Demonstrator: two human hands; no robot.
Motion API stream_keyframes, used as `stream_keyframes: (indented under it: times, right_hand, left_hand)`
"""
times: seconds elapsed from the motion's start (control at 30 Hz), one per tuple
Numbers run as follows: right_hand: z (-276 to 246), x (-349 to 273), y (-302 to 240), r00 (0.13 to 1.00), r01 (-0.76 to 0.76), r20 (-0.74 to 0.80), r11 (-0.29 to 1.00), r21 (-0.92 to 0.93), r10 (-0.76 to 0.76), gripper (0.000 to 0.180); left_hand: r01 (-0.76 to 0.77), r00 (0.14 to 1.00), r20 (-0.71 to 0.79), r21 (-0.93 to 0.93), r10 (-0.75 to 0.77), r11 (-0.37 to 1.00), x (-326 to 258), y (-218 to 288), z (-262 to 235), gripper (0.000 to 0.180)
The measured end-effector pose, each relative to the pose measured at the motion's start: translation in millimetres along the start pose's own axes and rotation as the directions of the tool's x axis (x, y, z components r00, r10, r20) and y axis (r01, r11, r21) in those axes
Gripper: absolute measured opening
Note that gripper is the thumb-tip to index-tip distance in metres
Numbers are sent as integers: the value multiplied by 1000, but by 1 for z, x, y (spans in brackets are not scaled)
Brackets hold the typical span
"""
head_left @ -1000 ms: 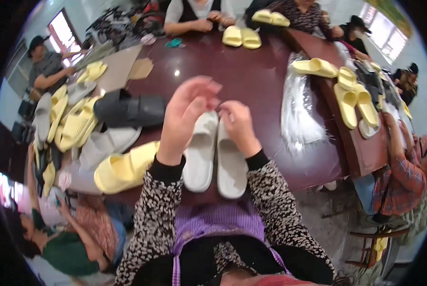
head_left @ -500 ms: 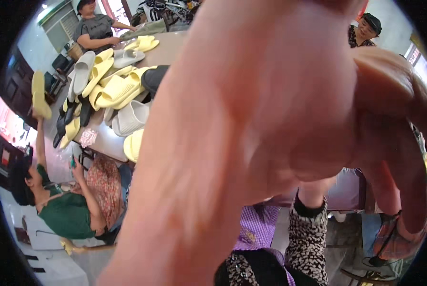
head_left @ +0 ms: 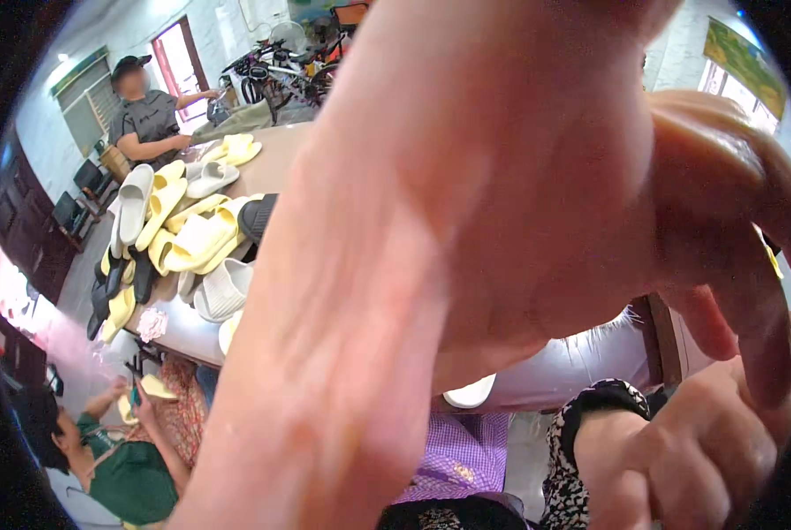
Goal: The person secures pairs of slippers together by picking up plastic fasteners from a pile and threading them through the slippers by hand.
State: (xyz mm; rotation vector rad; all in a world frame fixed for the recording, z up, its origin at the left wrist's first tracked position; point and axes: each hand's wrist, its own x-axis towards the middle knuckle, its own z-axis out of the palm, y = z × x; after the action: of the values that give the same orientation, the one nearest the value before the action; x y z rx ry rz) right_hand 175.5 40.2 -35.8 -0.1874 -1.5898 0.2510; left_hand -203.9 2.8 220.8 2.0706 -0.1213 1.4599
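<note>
Pale grey slipper point(head_left: 471, 391) sits at the table's point(head_left: 603, 358) near edge, by the purple apron point(head_left: 462, 455); only one end shows, rest hidden. Left hand point(head_left: 625, 203) is huge, right up at the lens, fingers bent and hanging down, thumb apart from them; can't tell if they hold anything. Right hand point(head_left: 696, 450) raised at lower right, fingers curled in; can't see whether anything is inside.

Risks, my guess: left wrist could knock the camera, being so close; the slipper could get nudged off the edge, since the arm blocks the view of it.

Versus the first frame: both hands were at the grey pair, now both are up and away from it. Versus half a second ago: right hand has come into view; left still fills the middle.
</note>
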Motion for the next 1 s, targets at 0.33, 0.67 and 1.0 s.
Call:
stream_keyframes:
  times: [0.33, 0.67, 1.0]
  right_hand:
    - [-382, -109, -91, 995, 48, 69, 969, 243, -66, 15]
    - [62, 86, -95, 984, 10, 151, 879, 477, -94, 20]
    - [136, 16, 2, 594, -435, 462, 746, -504, 658, 14]
  left_hand:
    - [-3, 998, -62, 191, 15, 982, -15, 43, -36, 102]
    - [50, 985, -169, 355, 12, 934, -35, 67, -35, 97]
    - [207, 966, -231, 423, -116, 882, -46, 72, -28, 93]
